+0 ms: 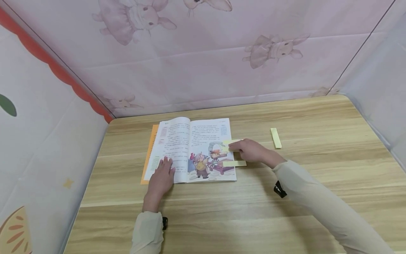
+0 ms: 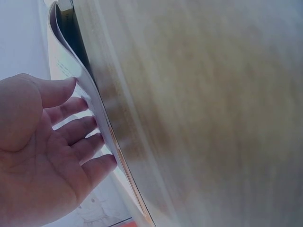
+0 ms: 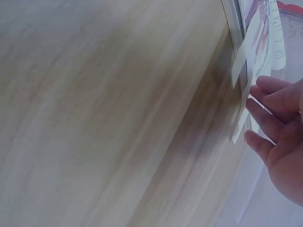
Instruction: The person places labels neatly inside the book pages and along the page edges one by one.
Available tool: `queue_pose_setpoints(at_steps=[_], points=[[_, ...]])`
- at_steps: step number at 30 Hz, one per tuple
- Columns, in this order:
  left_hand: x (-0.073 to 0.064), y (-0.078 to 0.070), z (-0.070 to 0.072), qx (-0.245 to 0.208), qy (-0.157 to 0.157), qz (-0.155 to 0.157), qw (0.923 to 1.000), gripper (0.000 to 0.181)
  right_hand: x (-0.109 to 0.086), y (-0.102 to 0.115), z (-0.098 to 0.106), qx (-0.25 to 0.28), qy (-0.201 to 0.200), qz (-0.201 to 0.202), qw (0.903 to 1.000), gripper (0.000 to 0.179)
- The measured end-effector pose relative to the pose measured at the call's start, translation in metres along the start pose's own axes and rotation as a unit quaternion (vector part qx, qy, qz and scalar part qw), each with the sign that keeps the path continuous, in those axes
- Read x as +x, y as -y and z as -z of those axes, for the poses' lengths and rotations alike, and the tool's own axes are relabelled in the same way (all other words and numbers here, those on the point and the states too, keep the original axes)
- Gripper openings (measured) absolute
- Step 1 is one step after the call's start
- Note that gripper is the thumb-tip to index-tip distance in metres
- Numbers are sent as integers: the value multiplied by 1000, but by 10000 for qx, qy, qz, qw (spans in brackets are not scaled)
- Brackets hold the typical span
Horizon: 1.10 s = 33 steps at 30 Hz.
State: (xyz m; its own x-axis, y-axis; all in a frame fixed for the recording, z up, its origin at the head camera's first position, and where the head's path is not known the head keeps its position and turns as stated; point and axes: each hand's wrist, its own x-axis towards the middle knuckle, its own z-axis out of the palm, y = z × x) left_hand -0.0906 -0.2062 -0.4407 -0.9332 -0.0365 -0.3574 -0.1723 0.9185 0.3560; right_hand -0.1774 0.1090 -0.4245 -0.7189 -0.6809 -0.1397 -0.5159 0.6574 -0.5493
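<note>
An open book (image 1: 206,134) lies on the table, with text on its left page and a colour cartoon low on the right page. My left hand (image 1: 161,178) rests on the lower left page, its fingers (image 2: 75,130) spread and loosely bent. At the right page's outer edge, my right hand (image 1: 255,152) presses its fingertips on a pale yellow sticky strip (image 1: 235,141), partly covering it. Below that hand, a second yellow strip (image 1: 234,163) sticks out past the page edge. In the right wrist view, the fingers (image 3: 265,118) touch the strip at the book's edge.
A yellow sticky-note pad (image 1: 276,138) lies on the wooden table (image 1: 222,218), right of the book. An orange cover or sheet (image 1: 147,162) shows beneath the book's left side. Printed fabric walls (image 1: 203,67) stand behind and beside the table.
</note>
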Motion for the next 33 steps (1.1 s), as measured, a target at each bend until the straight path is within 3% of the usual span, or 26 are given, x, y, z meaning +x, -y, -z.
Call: queue_pose_setpoints(at_steps=[15,33], points=[[0,1,0,66,-75,-34,9999,48,-12,-10,3,-30,-681,248,9974,28],[-2,-1,1,44,-143,-54,9999,47,-25,-19,11,206,-1109,-166,9935,27]])
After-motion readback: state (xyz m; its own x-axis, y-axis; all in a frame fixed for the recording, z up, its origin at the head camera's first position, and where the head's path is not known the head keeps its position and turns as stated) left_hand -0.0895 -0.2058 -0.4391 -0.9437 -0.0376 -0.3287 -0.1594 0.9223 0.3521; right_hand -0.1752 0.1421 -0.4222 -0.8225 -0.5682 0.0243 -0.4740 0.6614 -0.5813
